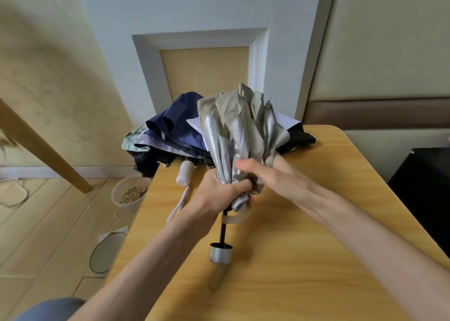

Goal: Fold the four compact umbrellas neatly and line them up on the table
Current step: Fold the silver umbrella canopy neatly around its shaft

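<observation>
In the head view, the person's two bare hands are meeting at the middle of the frame around the silver umbrella (241,131). It is standing nearly upright above the wooden table (328,223), its crumpled silver and khaki canopy bunching upward toward the centre top. The left hand (216,194), coming in from the lower left, is gripping the gathered fabric low down, its fingers curling tightly round the bundle where it narrows onto the dark shaft. The right hand (265,174), reaching in from the right edge, is clasping the canopy just above; the thumb is lying across the front and the fingers are wrapping behind the fabric, out of sight. A pale closing strap (235,218) is hanging in a loop just under the left hand. Below it the shaft is ending in a silver collar (220,253), and a blurred brownish handle (218,277) is pointing toward the bottom of the frame.

Behind the hands, at the table's far edge, a pile of loose umbrellas (175,128) is lying unfolded: navy, a leaf print, black and white cloth overlapping. A white handle (185,172) is sticking out of the pile toward the left hand, its cord trailing down the table.

On the floor at the left, a clear bowl (130,193) of grain is sitting beside the table edge, with a round framed disc (107,251) lying below it.
</observation>
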Available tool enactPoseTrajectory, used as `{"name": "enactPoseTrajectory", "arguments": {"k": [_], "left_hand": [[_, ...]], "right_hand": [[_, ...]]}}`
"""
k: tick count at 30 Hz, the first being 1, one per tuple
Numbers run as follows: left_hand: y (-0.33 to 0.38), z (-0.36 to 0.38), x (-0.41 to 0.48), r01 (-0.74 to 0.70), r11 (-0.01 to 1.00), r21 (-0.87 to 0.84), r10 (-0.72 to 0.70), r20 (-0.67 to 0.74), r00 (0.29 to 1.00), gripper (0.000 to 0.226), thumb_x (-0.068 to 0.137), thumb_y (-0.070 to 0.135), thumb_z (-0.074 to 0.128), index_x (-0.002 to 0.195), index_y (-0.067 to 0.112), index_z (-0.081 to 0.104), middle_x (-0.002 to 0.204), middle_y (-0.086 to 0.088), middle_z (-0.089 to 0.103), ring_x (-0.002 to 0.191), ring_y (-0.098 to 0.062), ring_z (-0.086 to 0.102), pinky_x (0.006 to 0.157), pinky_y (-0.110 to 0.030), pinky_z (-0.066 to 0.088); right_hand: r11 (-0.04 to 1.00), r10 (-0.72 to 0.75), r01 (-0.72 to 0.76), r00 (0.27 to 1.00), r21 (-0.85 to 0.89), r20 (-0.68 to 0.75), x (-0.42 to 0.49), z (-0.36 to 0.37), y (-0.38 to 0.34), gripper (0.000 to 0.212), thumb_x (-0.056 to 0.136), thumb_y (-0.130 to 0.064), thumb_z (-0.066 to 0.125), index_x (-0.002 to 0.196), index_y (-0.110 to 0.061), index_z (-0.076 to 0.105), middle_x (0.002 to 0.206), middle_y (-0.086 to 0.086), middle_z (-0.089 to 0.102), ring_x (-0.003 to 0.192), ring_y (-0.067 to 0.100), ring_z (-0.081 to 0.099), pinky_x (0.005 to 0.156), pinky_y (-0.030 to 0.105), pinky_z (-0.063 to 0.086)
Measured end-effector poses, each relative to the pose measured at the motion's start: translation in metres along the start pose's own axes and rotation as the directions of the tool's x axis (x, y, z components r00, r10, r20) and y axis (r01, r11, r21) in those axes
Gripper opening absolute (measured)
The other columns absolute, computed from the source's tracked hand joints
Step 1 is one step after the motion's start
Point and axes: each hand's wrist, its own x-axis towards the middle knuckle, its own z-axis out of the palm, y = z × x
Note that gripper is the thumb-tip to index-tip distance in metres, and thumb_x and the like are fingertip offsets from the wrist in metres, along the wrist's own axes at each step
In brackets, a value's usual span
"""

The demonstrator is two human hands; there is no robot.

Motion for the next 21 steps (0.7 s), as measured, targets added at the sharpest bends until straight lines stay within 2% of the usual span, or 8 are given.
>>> {"name": "enactPoseTrajectory", "arguments": {"k": [4, 5, 7, 10, 13, 16, 19, 21], "left_hand": [[-0.003, -0.007, 0.001, 0.074, 0.99, -0.124, -0.072, 0.019, 0.997, 0.011, 0.096, -0.007, 0.061, 0.105, -0.011, 0.067, 0.084, -0.019, 0.069, 0.074, -0.029, 0.072, 0.081, -0.048, 0.064], [-0.004, -0.008, 0.001, 0.066, 0.991, -0.12, -0.063, 0.03, 0.998, 0.013, 0.097, -0.008, 0.06, 0.107, -0.009, 0.068, 0.087, -0.021, 0.07, 0.081, -0.033, 0.076, 0.086, -0.053, 0.064], [-0.004, -0.007, -0.002, 0.031, 0.998, -0.056, -0.026, 0.088, 0.996, 0.017, 0.1, -0.003, 0.061, 0.115, -0.006, 0.068, 0.095, -0.023, 0.073, 0.093, -0.036, 0.077, 0.099, -0.063, 0.057], [-0.007, -0.005, -0.004, -0.015, 0.999, -0.043, 0.025, 0.225, 0.974, 0.015, 0.1, 0.014, 0.07, 0.109, 0.003, 0.073, 0.086, -0.014, 0.066, 0.084, -0.033, 0.066, 0.097, -0.062, 0.053], [-0.011, -0.004, 0.0, 0.019, 0.997, -0.079, 0.0, 0.235, 0.972, 0.036, 0.093, 0.024, 0.074, 0.104, -0.008, 0.062, 0.074, -0.007, 0.055, 0.071, -0.026, 0.052, 0.075, -0.048, 0.052], [-0.008, -0.001, 0.001, 0.031, 0.997, -0.068, -0.021, 0.137, 0.99, 0.02, 0.098, 0.016, 0.073, 0.092, 0.003, 0.059, 0.069, -0.003, 0.053, 0.061, -0.016, 0.049, 0.057, -0.028, 0.047], [-0.005, -0.004, 0.005, 0.082, 0.987, -0.141, -0.086, -0.022, 0.996, 0.019, 0.099, 0.011, 0.068, 0.084, 0.007, 0.058, 0.067, -0.002, 0.051, 0.055, -0.012, 0.049, 0.049, -0.023, 0.044], [-0.007, -0.008, 0.01, 0.088, 0.956, -0.281, -0.124, -0.11, 0.986, 0.014, 0.1, 0.011, 0.066, 0.086, 0.008, 0.062, 0.07, -0.004, 0.054, 0.055, -0.012, 0.052, 0.05, -0.024, 0.047]], "right_hand": [[0.991, -0.097, 0.067, 0.957, -0.119, -0.273, 0.004, -0.015, -0.003, 0.053, 0.082, -0.051, 0.084, 0.129, -0.038, 0.063, 0.121, -0.024, 0.072, 0.111, -0.011, 0.063, 0.098, 0.018, 0.048], [0.985, -0.135, 0.09, 0.937, -0.15, -0.322, 0.006, -0.017, -0.003, 0.062, 0.08, -0.049, 0.087, 0.135, -0.037, 0.059, 0.124, -0.021, 0.069, 0.108, -0.007, 0.064, 0.091, 0.019, 0.05], [0.984, -0.163, 0.131, 0.927, -0.117, -0.338, 0.009, -0.015, 0.0, 0.065, 0.081, -0.035, 0.09, 0.135, -0.031, 0.054, 0.116, -0.007, 0.072, 0.079, 0.0, 0.069, 0.062, 0.023, 0.052], [0.977, -0.211, 0.188, 0.891, -0.096, -0.402, 0.014, -0.008, 0.007, 0.055, 0.084, -0.016, 0.088, 0.127, -0.022, 0.054, 0.098, 0.001, 0.073, 0.057, 0.006, 0.066, 0.043, 0.025, 0.046], [0.946, -0.316, 0.254, 0.859, -0.2, -0.404, 0.02, -0.003, 0.012, 0.048, 0.085, -0.015, 0.088, 0.12, -0.019, 0.056, 0.093, -0.007, 0.072, 0.072, 0.004, 0.071, 0.055, 0.02, 0.053], [0.943, -0.316, 0.254, 0.885, -0.213, -0.343, 0.021, -0.002, 0.012, 0.044, 0.091, -0.02, 0.082, 0.128, -0.023, 0.059, 0.106, -0.01, 0.074, 0.099, -0.003, 0.071, 0.085, 0.019, 0.059], [0.978, -0.194, 0.204, 0.961, 0.033, -0.198, 0.014, -0.002, 0.015, 0.069, 0.096, -0.026, 0.076, 0.156, -0.031, 0.043, 0.133, -0.008, 0.07, 0.117, 0.002, 0.069, 0.102, 0.027, 0.056], [0.968, -0.251, 0.249, 0.961, -0.031, -0.119, 0.009, 0.001, 0.021, 0.092, 0.09, -0.028, 0.084, 0.163, -0.037, 0.028, 0.148, -0.009, 0.059, 0.127, 0.004, 0.064, 0.106, 0.031, 0.053]]}}
